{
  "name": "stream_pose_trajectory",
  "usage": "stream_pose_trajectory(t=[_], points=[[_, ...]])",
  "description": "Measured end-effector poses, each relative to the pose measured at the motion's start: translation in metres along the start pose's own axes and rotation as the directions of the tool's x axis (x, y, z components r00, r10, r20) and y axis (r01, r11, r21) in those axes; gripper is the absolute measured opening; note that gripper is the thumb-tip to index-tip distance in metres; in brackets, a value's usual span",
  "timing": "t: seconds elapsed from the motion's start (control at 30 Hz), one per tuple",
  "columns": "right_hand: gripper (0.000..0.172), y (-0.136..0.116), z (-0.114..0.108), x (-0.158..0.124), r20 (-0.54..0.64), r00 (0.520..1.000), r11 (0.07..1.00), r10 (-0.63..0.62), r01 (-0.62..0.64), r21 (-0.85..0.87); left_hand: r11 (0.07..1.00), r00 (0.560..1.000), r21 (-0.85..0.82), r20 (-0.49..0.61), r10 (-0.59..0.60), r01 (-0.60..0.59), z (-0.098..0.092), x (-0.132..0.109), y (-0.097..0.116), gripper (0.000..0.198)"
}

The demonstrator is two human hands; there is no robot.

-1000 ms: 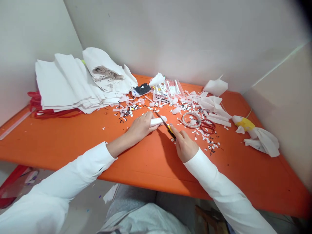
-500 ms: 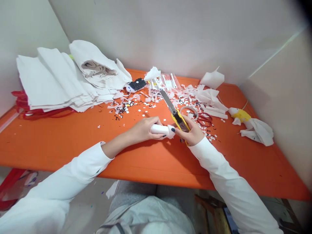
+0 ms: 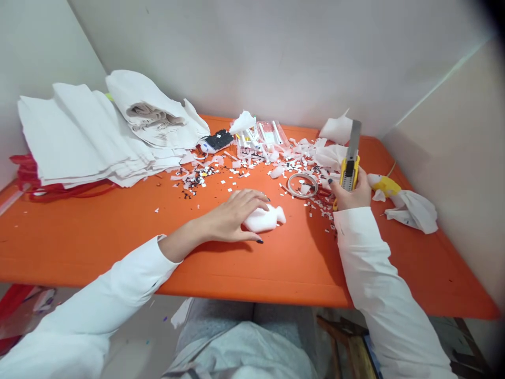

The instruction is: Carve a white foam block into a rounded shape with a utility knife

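A small white carved foam-like piece (image 3: 263, 219) lies on the orange table (image 3: 130, 231), narrowing to a knob at its right end. My left hand (image 3: 232, 216) rests over its left side with fingers and thumb spread around it. To the right, my right hand (image 3: 353, 195) is closed around a yellow utility knife (image 3: 349, 171), its wide blade out and pointing up and away. Just left of that hand lies a white tape roll (image 3: 302, 186). Red-handled scissors (image 3: 325, 197) lie partly hidden behind the right hand.
White and dark scraps (image 3: 276, 158) are strewn across the middle. A stack of white sheets (image 3: 87, 137) fills the back left, with a dark block (image 3: 219, 141) beside it. Packs of markers (image 3: 270, 134) sit at the back. A yellow-and-white wrapped item (image 3: 386, 185) lies far right.
My right hand has let go of the white piece and swung right with the knife, its blade now more upright. My left hand has loosened its grip and spread its fingers; the piece rests on the table.
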State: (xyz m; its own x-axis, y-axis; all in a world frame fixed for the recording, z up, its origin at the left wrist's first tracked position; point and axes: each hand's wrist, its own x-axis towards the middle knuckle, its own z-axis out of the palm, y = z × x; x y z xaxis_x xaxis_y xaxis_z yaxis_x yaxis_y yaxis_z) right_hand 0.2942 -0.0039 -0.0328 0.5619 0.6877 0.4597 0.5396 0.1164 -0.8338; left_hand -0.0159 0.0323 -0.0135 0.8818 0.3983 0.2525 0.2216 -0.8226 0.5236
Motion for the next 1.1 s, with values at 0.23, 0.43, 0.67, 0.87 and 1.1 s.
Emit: stream_pose_trajectory(t=[0.23,0.43,0.67,0.87,1.1], points=[[0.043,-0.031,0.015,-0.032,0.265,0.926,0.84,0.269,-0.36,0.405,0.966,0.966,0.069,0.045,-0.253,0.25,-0.004,-0.004,0.008,0.079],[0.047,-0.039,0.025,-0.049,0.413,0.856,0.738,0.312,-0.492,0.461,0.987,0.986,0.013,-0.065,-0.157,0.158,0.002,-0.004,0.003,0.068],[0.055,-0.038,0.025,-0.05,0.494,0.812,0.694,0.31,-0.549,0.466,0.953,0.953,-0.228,-0.178,-0.244,0.201,0.005,-0.006,-0.016,0.071],[0.057,-0.041,0.024,-0.055,0.53,0.779,0.692,0.336,-0.586,0.422,0.797,0.879,-0.49,-0.118,-0.462,0.353,0.013,-0.007,-0.033,0.064],[0.055,-0.041,0.022,-0.059,0.563,0.767,0.742,0.307,-0.564,0.363,0.513,0.815,-0.825,-0.118,-0.567,0.237,0.006,0.001,-0.023,0.064]])
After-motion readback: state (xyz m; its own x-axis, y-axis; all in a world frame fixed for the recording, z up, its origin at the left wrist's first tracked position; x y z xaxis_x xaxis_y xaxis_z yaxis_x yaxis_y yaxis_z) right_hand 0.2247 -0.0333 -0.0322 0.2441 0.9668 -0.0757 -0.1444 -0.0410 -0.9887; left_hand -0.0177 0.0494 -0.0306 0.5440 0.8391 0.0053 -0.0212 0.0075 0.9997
